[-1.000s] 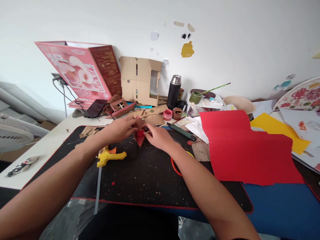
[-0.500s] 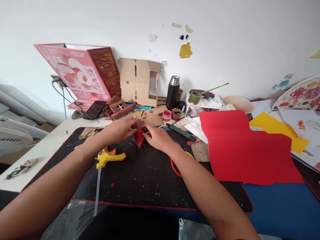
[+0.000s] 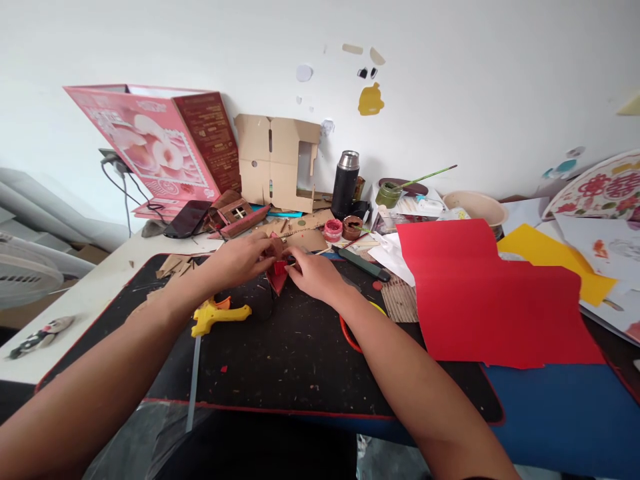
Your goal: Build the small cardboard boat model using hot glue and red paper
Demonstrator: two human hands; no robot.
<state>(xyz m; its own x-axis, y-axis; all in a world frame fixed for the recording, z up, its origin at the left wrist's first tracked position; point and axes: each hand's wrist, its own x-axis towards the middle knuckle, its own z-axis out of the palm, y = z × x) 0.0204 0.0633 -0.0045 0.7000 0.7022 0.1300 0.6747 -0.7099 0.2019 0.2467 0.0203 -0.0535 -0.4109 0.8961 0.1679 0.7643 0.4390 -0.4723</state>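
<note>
Both of my hands meet above the middle of the black mat, around a small red cardboard model (image 3: 277,284) with a pointed lower end. My left hand (image 3: 245,255) grips the model from the left, its fingers closed. On the right side, the fingers of my right hand (image 3: 315,273) pinch at a small bright-red ridged paper piece (image 3: 280,267) that lies against the model. The fingers partly cover both items. Below my left wrist rests a yellow hot glue gun (image 3: 220,317), with a long clear glue stick (image 3: 194,387) coming out of it.
Behind my hands stand a black thermos (image 3: 345,187), a red paint jar (image 3: 333,230) and a small cardboard house (image 3: 237,215). A green utility knife (image 3: 361,263) lies right of my hands. Large red paper (image 3: 500,300) covers the right side. A phone (image 3: 187,219) lies at left.
My hands stay almost in the same place on the model and the red ridged piece. The whole view has shifted very slightly.
</note>
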